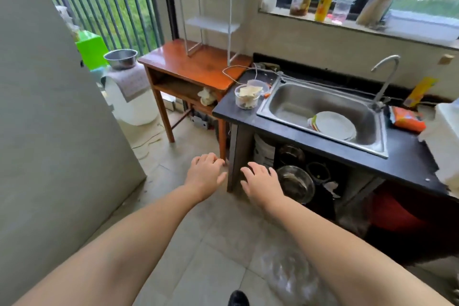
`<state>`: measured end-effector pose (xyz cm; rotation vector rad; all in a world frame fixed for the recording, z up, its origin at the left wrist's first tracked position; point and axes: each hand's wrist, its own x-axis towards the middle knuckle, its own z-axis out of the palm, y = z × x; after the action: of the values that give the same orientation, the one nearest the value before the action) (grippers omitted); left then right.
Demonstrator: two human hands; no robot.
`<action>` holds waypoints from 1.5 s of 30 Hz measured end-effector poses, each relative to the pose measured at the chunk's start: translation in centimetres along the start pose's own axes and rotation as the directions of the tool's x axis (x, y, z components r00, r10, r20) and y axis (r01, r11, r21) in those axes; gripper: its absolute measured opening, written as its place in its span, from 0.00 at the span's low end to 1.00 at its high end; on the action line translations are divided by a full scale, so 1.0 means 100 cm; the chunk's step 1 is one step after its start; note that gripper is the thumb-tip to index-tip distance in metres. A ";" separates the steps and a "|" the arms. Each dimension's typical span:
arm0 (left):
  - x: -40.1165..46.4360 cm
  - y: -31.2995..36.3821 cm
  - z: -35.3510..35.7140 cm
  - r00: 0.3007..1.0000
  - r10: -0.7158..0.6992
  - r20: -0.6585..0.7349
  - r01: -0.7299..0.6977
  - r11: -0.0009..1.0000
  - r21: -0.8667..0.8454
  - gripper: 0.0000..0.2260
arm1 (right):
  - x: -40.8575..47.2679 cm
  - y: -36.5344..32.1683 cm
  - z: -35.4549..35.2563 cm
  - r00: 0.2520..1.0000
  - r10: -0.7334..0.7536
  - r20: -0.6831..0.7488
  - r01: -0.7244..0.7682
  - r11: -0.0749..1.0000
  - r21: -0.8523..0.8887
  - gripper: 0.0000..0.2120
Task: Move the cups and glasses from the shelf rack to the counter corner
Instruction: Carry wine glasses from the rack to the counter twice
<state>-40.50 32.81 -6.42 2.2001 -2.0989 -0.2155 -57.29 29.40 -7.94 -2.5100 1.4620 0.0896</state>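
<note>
A white wire shelf rack stands on a brown wooden table at the back; its visible shelves hold nothing. Clear glass cups stuffed with pale paper or cloth stand on the left corner of the black counter, beside the sink. My left hand and my right hand are stretched out side by side in front of me, low over the floor before the counter's leg. Both hands hold nothing, fingers loosely spread and palms down.
A steel sink with white plates is set in the counter, tap at its right. Bowls and pots sit under the counter. Bottles line the windowsill. A grey panel fills the left; a metal bowl sits on a white container by the balcony railing.
</note>
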 end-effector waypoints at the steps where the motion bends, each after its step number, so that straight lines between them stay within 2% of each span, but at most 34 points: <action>1: 0.013 -0.009 -0.005 1.000 -0.025 -0.003 0.025 1.000 -0.016 0.18 | 0.021 -0.001 -0.003 1.000 -0.022 0.007 0.022 1.000 -0.006 0.21; 7: 0.069 -0.072 -0.021 0.988 -0.154 0.006 0.154 0.986 -0.067 0.18 | 0.127 -0.027 -0.018 0.989 -0.121 0.082 0.125 0.992 -0.035 0.21; 13: 0.139 -0.173 -0.032 0.968 -0.252 -0.009 0.250 0.964 -0.090 0.18 | 0.239 -0.082 -0.025 0.976 -0.200 0.086 0.205 0.978 -0.044 0.21; 20: 0.239 -0.284 -0.091 0.988 -0.139 -0.069 0.135 0.989 -0.051 0.17 | 0.374 -0.153 -0.058 0.994 -0.093 -0.054 0.094 0.996 0.005 0.20; 24: 0.297 -0.328 -0.130 0.983 -0.127 -0.136 0.118 0.991 -0.067 0.17 | 0.436 -0.180 -0.092 0.991 -0.042 -0.125 0.046 0.999 0.027 0.19; 30: 0.381 -0.350 -0.180 0.973 -0.005 -0.230 -0.002 1.000 -0.030 0.18 | 0.511 -0.188 -0.160 0.962 -0.027 -0.270 0.025 1.000 -0.010 0.20; 37: 0.510 -0.345 -0.250 0.913 0.157 -0.377 -0.163 0.987 0.017 0.18 | 0.615 -0.161 -0.252 0.881 0.016 -0.472 -0.036 0.999 -0.032 0.19; 41: 0.584 -0.342 -0.280 0.893 0.189 -0.409 -0.206 0.979 0.003 0.18 | 0.669 -0.138 -0.297 0.848 0.057 -0.527 -0.072 0.997 -0.008 0.21; 45: 0.648 -0.331 -0.325 0.847 0.217 -0.486 -0.268 0.963 -0.037 0.19 | 0.712 -0.115 -0.356 0.805 0.030 -0.592 -0.062 0.998 -0.034 0.22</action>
<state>0.41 -31.24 17.77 1.6789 -1.9925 0.2167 -14.10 -33.89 16.51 -2.6758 1.7423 -0.7290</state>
